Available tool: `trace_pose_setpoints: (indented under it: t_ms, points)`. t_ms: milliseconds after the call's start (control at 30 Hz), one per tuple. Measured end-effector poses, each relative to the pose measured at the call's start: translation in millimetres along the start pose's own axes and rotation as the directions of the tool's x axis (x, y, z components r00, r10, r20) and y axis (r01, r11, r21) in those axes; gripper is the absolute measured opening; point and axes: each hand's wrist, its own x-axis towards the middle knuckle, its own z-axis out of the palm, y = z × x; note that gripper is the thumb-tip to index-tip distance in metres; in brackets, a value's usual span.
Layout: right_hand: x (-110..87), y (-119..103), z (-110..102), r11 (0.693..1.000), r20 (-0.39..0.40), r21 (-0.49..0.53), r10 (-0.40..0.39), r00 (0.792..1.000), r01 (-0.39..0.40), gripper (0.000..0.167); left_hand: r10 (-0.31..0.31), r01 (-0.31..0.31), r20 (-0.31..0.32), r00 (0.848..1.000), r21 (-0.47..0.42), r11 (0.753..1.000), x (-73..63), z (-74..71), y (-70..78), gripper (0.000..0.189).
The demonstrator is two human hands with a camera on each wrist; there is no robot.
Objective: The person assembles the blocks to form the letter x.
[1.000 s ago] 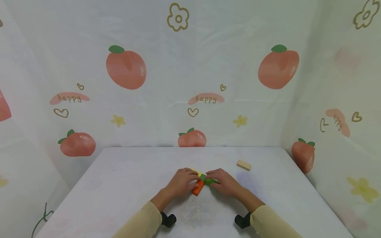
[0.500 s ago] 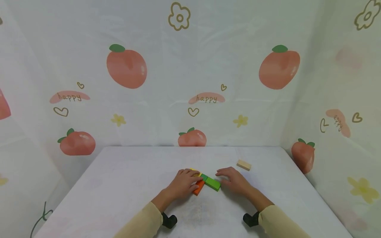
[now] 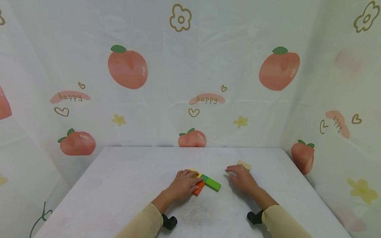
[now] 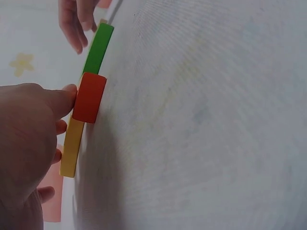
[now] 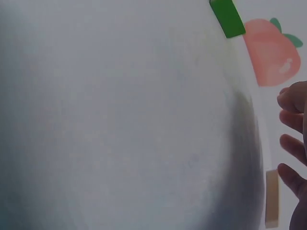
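In the head view my left hand (image 3: 182, 185) rests on a group of coloured blocks lying together on the table. Its thumb touches an orange block (image 4: 89, 98), and the other fingers lie over a yellow block (image 4: 72, 148), partly covering it. At the centre of the group is a small darker green piece (image 3: 204, 178). A long light green block (image 3: 213, 184) extends from it to the right. My right hand (image 3: 243, 180) is apart from the group, fingers loosely bent and holding nothing. Just beyond it lies a plain wooden block (image 3: 245, 164), partly hidden by the hand in the head view.
The white table (image 3: 128, 198) reaches back to a patterned curtain (image 3: 160, 72) with printed fruit and flowers. More curtain hangs along both sides. A black wrist mount (image 3: 169, 222) sits at the left cuff, and another black mount (image 3: 254, 218) at the right.
My right hand has let go of the light green block and moved right and slightly away, toward the plain wooden block. My left hand has stayed on the coloured blocks.
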Motion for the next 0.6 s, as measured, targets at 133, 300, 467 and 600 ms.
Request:
trace_pose_setpoints:
  t_ms: [133, 300, 467, 600]
  points:
    - [1.0, 6.4, -2.8, 0.999, -0.068, -0.039, -0.023, 0.997, 0.020, 0.022, -0.002, 0.002, -0.005, 1.000, -0.001, 1.000, -1.5, 0.0, 1.1, 0.040]
    - [4.8, 16.2, -5.7, 0.997, -0.121, -0.075, -0.023, 0.992, 0.014, 0.021, -0.002, 0.002, -0.009, 1.000, 0.001, 1.000, -1.5, 1.4, 0.5, 0.039]
    - [9.4, 25.1, -10.0, 0.990, -0.118, -0.138, 0.005, 0.993, -0.021, 0.019, -0.008, 0.008, 0.000, 1.000, -0.002, 1.000, -0.6, 2.6, -0.5, 0.040]
    - [13.9, 31.1, -15.0, 0.982, -0.105, -0.176, 0.047, 0.993, -0.065, 0.020, -0.011, 0.011, 0.001, 1.000, -0.005, 1.000, -0.1, 3.0, -0.6, 0.040]
